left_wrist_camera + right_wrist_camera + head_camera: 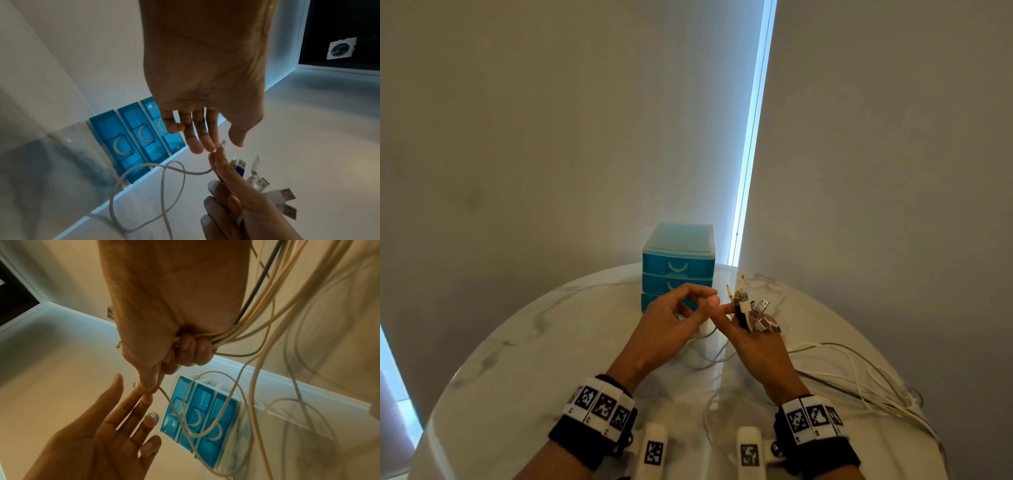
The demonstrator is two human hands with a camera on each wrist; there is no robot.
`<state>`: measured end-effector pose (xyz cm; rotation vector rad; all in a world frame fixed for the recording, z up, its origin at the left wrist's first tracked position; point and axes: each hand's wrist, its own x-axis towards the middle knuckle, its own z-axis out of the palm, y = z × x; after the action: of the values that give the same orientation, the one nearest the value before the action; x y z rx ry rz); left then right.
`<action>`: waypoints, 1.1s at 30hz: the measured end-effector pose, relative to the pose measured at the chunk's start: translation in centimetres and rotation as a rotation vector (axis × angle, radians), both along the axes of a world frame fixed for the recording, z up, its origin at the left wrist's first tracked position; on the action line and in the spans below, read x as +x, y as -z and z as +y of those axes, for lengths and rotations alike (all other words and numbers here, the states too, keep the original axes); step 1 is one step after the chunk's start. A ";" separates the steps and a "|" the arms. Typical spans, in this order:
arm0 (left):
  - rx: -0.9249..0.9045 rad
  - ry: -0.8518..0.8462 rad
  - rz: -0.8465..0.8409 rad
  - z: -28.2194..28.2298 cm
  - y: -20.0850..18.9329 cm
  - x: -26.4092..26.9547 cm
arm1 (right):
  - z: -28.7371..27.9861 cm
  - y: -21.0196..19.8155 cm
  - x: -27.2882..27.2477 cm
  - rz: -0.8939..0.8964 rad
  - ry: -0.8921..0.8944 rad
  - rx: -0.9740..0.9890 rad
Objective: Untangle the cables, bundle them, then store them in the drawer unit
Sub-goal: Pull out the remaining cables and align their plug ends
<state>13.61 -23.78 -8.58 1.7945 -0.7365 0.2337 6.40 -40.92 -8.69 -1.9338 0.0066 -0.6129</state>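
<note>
Right hand [756, 346] at lower centre clamps the bunched white and black plug-ended cables [751, 308] – left hand [671, 329] fingers apart, empty. Loose loops trailing on the marble tabletop [517, 377] could re-knot when pulled.

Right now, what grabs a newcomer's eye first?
The right hand, raised over the round marble table, grips a bunch of cables with their plugs fanned upward. The open left hand reaches toward one plug. Behind them stands a blue drawer unit, drawers closed.
</note>
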 end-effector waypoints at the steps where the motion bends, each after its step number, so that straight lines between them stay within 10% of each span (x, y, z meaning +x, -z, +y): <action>1: -0.013 -0.016 -0.006 -0.1 0.0 0.0 | 0.1 0.0 0.0 0.001 -0.014 -0.018; 12: -0.198 0.102 0.132 -1.0 -0.1 -0.8 | 0.3 0.2 0.4 0.136 -0.047 -0.277; 16: 0.030 0.188 0.247 -1.2 0.2 -0.8 | 0.0 -2.2 -0.5 0.005 0.129 0.167; 23: 0.608 0.447 0.151 -1.0 0.3 -1.9 | -3.6 -3.8 -1.9 -0.269 -0.149 0.914; 29: 0.648 0.456 0.180 -1.5 -0.5 -2.2 | -6.2 -4.9 -3.1 -0.377 -0.208 1.131; 33: 0.874 0.403 -0.114 -3.9 -1.5 -3.7 | -6.7 -6.8 -3.7 -0.414 -0.200 1.122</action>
<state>9.88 -27.69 -7.03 2.3850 -1.4036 -0.3118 2.73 -47.59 -1.93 -0.7008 -0.0859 -0.6594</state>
